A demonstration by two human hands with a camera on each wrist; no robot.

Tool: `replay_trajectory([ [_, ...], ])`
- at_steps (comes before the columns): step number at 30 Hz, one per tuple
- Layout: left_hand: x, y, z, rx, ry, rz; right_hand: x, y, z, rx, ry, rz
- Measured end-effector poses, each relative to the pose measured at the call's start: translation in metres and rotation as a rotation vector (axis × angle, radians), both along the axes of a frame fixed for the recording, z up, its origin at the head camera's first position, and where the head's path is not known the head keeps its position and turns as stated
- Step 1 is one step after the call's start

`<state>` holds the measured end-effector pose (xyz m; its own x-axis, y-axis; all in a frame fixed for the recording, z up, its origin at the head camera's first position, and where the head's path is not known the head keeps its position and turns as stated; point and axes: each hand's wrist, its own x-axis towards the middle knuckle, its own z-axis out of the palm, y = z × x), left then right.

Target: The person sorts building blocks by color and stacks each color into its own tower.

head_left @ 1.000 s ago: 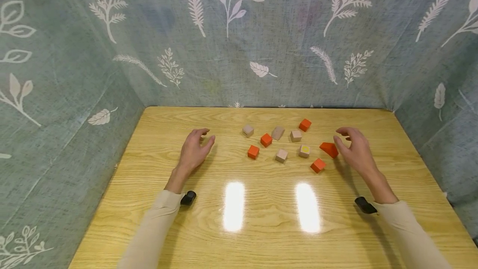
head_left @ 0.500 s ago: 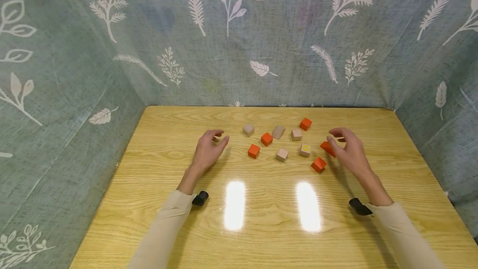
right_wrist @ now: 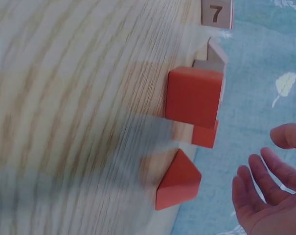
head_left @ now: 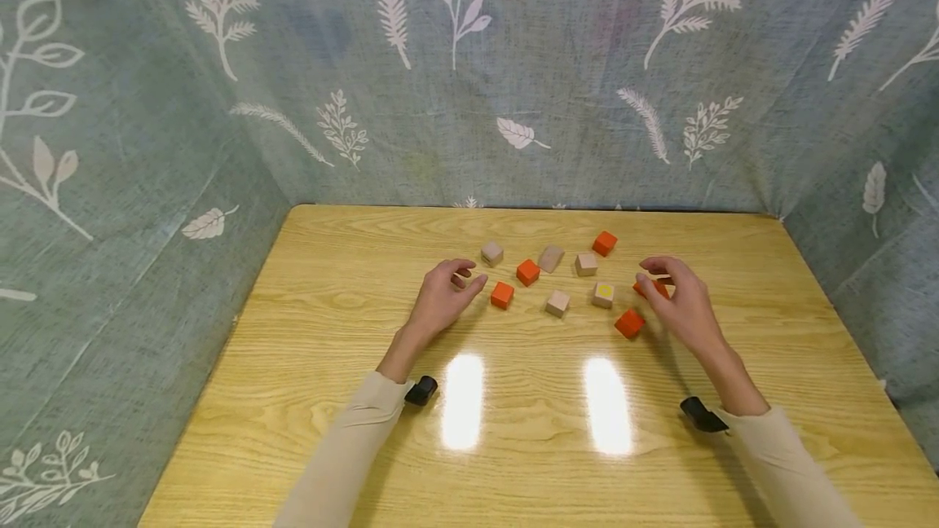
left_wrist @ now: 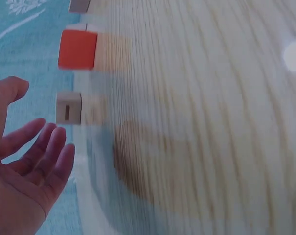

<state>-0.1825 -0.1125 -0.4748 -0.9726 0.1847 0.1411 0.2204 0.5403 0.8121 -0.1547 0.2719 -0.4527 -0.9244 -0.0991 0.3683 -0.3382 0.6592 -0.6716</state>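
Observation:
My left hand (head_left: 443, 298), fingers loosely bent and holding nothing, hovers left of a red cube (head_left: 502, 295). Behind that hand's fingertips lies a pale wooden cube (head_left: 492, 253); the left wrist view shows a dark upright mark on a wooden cube (left_wrist: 68, 110). On the other side, my right hand (head_left: 682, 304) is over a red triangular block (head_left: 663, 290), which it partly covers in the head view. A gap shows between the right fingers and the triangular block (right_wrist: 179, 181) in the right wrist view. Another red cube (head_left: 630, 323) lies just in front.
Between the hands lie more red cubes (head_left: 528, 272), a slanted wooden block (head_left: 551, 258), plain wooden cubes (head_left: 557, 304) and one with a yellow mark (head_left: 603, 294). A wooden cube (right_wrist: 216, 13) carries a 7. A patterned cloth (head_left: 411, 145) hangs behind the wooden table (head_left: 330, 259).
My left hand has moved rightward across the table, up close to the nearest red cube. The right hand has shifted slightly left, over the triangular block. The blocks lie as before.

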Motion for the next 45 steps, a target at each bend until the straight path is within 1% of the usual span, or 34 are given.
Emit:
replay_trajectory([
  [7,0.001,0.019,-0.002,-0.028,-0.026,-0.013,0.006,-0.003,-0.004,-0.039,0.002,0.017],
  [11,0.002,0.026,-0.001,-0.046,-0.036,-0.033,0.010,-0.005,-0.005,-0.034,0.015,0.018],
  [16,0.004,0.032,-0.001,-0.083,-0.020,-0.046,0.014,-0.009,-0.007,-0.021,0.000,0.032],
  [20,0.004,0.035,-0.003,-0.096,-0.001,-0.078,0.015,-0.011,-0.008,-0.022,-0.020,0.035],
  [23,0.004,0.038,-0.003,-0.107,0.003,-0.102,0.016,-0.011,-0.008,-0.030,-0.028,0.035],
  [25,0.005,0.039,-0.003,-0.111,-0.001,-0.107,0.017,-0.011,-0.007,-0.037,-0.036,0.040],
  [31,0.007,0.038,-0.003,-0.109,0.009,-0.103,0.017,-0.011,-0.008,-0.038,-0.053,0.045],
  [35,0.009,0.034,-0.002,-0.079,0.005,-0.093,0.018,-0.010,-0.008,-0.029,-0.048,0.043],
  [39,0.013,0.028,0.000,-0.060,0.002,-0.085,0.019,-0.010,-0.008,-0.027,-0.038,0.044],
  [45,0.021,0.018,0.001,-0.049,-0.018,-0.101,0.023,-0.008,-0.008,-0.018,-0.026,0.038],
])
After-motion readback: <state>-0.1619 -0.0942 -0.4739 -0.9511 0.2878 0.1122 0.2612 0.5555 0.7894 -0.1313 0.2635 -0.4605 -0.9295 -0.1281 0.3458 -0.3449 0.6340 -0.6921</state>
